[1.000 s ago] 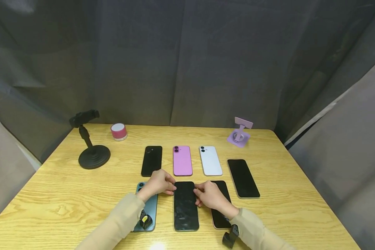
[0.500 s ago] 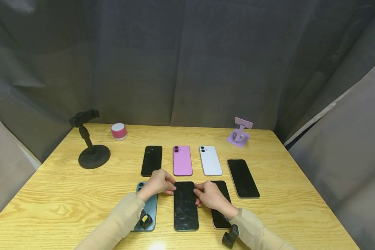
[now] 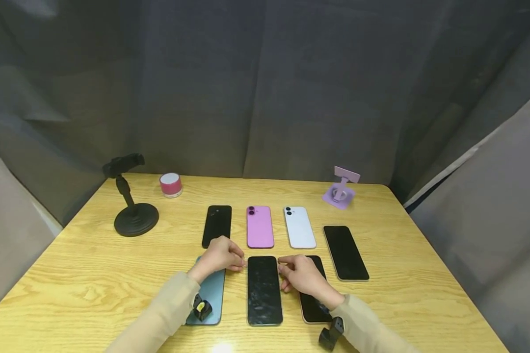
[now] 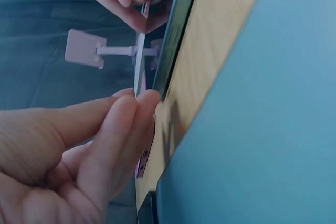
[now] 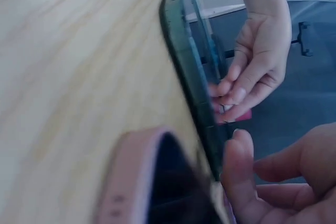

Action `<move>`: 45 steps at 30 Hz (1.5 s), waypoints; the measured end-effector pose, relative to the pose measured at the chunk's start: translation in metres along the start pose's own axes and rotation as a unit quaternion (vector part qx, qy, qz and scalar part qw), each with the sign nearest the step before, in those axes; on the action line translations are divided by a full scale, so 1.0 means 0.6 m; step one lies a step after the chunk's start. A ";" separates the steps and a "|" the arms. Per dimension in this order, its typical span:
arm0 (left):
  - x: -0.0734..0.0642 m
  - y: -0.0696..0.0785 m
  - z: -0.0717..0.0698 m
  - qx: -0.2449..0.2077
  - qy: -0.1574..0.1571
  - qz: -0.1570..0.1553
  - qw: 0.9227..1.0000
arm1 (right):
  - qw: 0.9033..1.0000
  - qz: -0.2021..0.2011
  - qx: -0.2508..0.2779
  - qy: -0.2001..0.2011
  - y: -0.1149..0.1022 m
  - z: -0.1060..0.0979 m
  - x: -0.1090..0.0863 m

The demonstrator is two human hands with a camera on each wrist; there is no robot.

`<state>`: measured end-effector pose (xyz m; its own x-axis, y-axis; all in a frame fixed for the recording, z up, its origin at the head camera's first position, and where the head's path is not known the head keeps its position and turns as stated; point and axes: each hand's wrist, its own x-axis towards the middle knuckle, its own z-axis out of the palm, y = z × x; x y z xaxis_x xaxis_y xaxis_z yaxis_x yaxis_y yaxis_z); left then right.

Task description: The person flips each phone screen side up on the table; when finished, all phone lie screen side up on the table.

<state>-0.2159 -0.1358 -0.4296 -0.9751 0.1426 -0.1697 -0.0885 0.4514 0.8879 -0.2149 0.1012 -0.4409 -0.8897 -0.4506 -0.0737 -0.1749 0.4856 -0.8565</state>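
Note:
A black phone (image 3: 265, 291) lies screen up between my two hands. Above its screen runs a thin clear screen protector (image 4: 139, 64), seen almost edge-on in the left wrist view. My left hand (image 3: 221, 256) pinches one side of it between thumb and fingers, near the phone's upper left edge. On the other side my right hand (image 3: 302, 273) grips it with thumb and bent fingers by the upper right edge. Beneath my left wrist is a blue phone (image 3: 213, 296). Another dark phone (image 3: 310, 309), pink-edged, is partly hidden under my right hand.
Behind are a black phone (image 3: 217, 226), a pink phone (image 3: 260, 228) and a white phone (image 3: 300, 228). One more dark phone (image 3: 346, 252) lies at right. A black stand (image 3: 136, 219), a pink round speaker (image 3: 171, 185) and a purple stand (image 3: 339, 192) stand farther back.
Both hands have shifted slightly outward from the middle phone's edges, and the left has risen a little. The head view has moved slightly; the phones keep their places.

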 end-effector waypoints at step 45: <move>-0.042 -0.052 -0.097 0.189 0.111 -0.051 0.974 | 0.980 0.045 0.090 -0.169 -0.101 0.181 -0.015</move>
<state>-0.2004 -0.2050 -0.4281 -0.9888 -0.0956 -0.1149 -0.1474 0.7520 0.6425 -0.1506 -0.0057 -0.4437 -0.7023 -0.6489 -0.2929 0.0033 0.4085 -0.9128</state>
